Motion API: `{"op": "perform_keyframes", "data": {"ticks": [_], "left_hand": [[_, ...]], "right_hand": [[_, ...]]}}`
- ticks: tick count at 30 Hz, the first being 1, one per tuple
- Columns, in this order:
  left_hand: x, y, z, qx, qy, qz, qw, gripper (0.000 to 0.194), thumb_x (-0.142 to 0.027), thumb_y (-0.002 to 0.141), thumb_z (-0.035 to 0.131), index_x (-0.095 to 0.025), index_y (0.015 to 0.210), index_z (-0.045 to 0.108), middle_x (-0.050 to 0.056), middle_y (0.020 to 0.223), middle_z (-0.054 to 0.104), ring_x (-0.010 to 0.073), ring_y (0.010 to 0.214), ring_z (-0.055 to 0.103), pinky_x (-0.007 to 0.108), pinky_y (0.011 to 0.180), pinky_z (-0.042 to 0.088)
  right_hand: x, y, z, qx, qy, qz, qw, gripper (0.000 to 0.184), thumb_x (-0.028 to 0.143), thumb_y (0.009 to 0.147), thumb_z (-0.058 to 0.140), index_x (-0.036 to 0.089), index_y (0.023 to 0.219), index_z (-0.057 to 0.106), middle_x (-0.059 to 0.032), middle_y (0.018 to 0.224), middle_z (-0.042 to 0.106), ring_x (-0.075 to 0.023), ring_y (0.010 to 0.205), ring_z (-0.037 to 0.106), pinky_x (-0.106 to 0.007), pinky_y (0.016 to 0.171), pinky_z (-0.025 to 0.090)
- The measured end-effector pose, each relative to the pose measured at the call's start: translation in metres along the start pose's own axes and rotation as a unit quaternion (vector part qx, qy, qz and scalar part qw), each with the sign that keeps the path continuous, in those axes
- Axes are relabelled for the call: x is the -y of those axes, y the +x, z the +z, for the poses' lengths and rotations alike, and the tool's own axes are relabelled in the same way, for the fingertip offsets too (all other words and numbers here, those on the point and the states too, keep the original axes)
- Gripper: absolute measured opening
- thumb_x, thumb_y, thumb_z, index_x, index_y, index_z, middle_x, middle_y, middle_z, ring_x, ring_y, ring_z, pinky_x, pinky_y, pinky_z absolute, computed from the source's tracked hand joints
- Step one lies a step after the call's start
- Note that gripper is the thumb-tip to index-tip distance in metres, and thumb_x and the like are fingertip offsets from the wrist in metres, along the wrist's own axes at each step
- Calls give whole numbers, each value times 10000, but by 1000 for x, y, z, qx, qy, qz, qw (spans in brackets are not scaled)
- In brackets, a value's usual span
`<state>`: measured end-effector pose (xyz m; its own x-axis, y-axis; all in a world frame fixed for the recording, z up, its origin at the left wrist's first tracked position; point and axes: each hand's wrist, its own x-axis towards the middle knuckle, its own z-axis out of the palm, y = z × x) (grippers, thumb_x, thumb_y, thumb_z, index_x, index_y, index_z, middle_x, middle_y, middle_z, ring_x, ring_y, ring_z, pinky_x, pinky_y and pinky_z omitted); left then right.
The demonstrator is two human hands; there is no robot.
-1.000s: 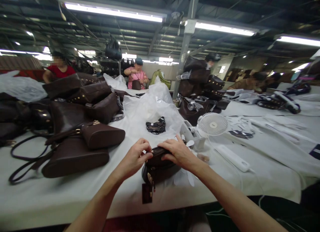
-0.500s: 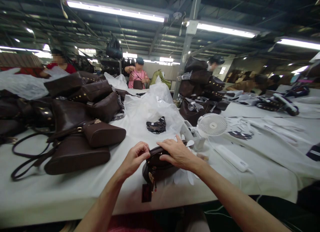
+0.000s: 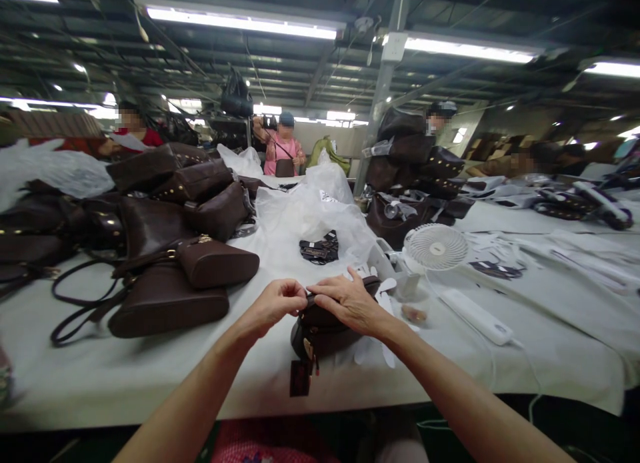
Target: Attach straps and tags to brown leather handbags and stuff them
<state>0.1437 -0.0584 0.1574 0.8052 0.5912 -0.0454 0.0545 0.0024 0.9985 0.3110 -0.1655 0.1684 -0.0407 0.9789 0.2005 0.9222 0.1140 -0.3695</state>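
Note:
A small dark brown handbag lies on the white-covered table in front of me. From its near left end hang a dark square tag and a gold-coloured charm. My left hand is closed in a pinch at the bag's upper left end; what sits between the fingertips is hidden. Across the top of the bag rests my right hand, fingers stretched out and lying flat, its fingertips close to the left hand. White strips stick out beside and behind the bag.
Brown bags are piled on the left. Clear plastic carrying black tags lies ahead. A white fan and a white power strip with a cable are on the right. More bags stand by the post. Several people work beyond.
The view has turned slightly left, so the scene shifts right. The right hand lies flatter across the bag's top, and the left hand still pinches at the bag's left end.

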Motion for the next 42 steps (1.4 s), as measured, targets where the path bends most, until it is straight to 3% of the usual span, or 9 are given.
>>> {"op": "perform_keyframes", "data": {"ticks": [7, 12, 16, 20, 23, 29, 34, 38, 42], "left_hand": [[10, 6, 3, -27, 66, 41, 997, 60, -167, 553, 528, -176, 600, 491, -33, 596, 504, 109, 583, 457, 238, 559, 347], [19, 9, 11, -126, 133, 100, 978, 67, -150, 593, 499, -191, 630, 462, -55, 586, 459, 108, 574, 437, 228, 543, 337], [29, -2, 21, -147, 66, 124, 979, 233, -180, 694, 525, -183, 920, 581, 31, 922, 643, 195, 895, 601, 306, 771, 477], [47, -11, 32, -63, 54, 155, 984, 615, -216, 726, 624, -190, 1321, 468, 103, 1425, 476, 290, 1370, 371, 422, 1132, 306], [58, -9, 39, -103, 81, 194, 972, 701, -291, 757, 670, -191, 1391, 387, 122, 1469, 421, 301, 1404, 324, 443, 1160, 263], [61, -3, 37, -134, 61, 160, 976, 518, -370, 783, 650, -182, 1250, 529, 109, 1268, 610, 285, 1167, 573, 406, 1026, 431], [54, 0, 26, -119, 52, 142, 981, 377, -319, 774, 631, -183, 1125, 614, 74, 1122, 687, 260, 1032, 632, 363, 945, 483], [60, -1, 17, -68, 36, 126, 989, 492, -392, 749, 694, -208, 1195, 596, 82, 1273, 632, 277, 1139, 600, 335, 968, 485], [79, 7, 11, -124, 10, 63, 990, 732, -582, 667, 716, -213, 1277, 551, 79, 1298, 623, 320, 1219, 557, 373, 999, 487]], "right_hand": [[-1, 4, 7, -15, -3, -8, 1000, 297, 385, 959, 455, 336, 1186, 641, -32, 1179, 681, -215, 1123, 576, -582, 1096, 123], [8, 8, 9, -41, -7, 10, 999, 255, 335, 931, 490, 328, 1080, 697, -24, 1090, 715, -203, 1031, 604, -510, 1051, 211], [19, 9, 4, -52, -9, 55, 997, 277, 326, 892, 512, 300, 1106, 686, -32, 1082, 720, -202, 1033, 608, -435, 1008, 280], [36, 15, 1, -26, -31, 143, 989, 246, 355, 787, 577, 234, 959, 705, -52, 980, 733, -244, 981, 628, -427, 947, 347], [45, 22, 5, -49, -53, 171, 983, 241, 351, 759, 586, 185, 900, 688, -89, 950, 725, -269, 949, 634, -450, 928, 373], [8, 3, -13, -77, 84, 55, 992, 600, 412, 771, 668, 172, 1303, 531, -111, 1312, 592, -230, 1204, 533, -380, 1048, 351], [-47, -22, -39, 13, -77, 77, 994, 1026, 482, 567, 840, 176, 1438, 392, -208, 1454, 424, -387, 1345, 366, -544, 1079, 281], [-42, -17, -43, 116, -157, 40, 980, 642, 546, 658, 763, 208, 1186, 626, -123, 1065, 695, -308, 980, 648, -359, 803, 484], [-30, 2, -48, 180, -214, 3, 960, 645, 586, 653, 732, 270, 1202, 610, -76, 1013, 718, -298, 927, 666, -313, 667, 475]]}}
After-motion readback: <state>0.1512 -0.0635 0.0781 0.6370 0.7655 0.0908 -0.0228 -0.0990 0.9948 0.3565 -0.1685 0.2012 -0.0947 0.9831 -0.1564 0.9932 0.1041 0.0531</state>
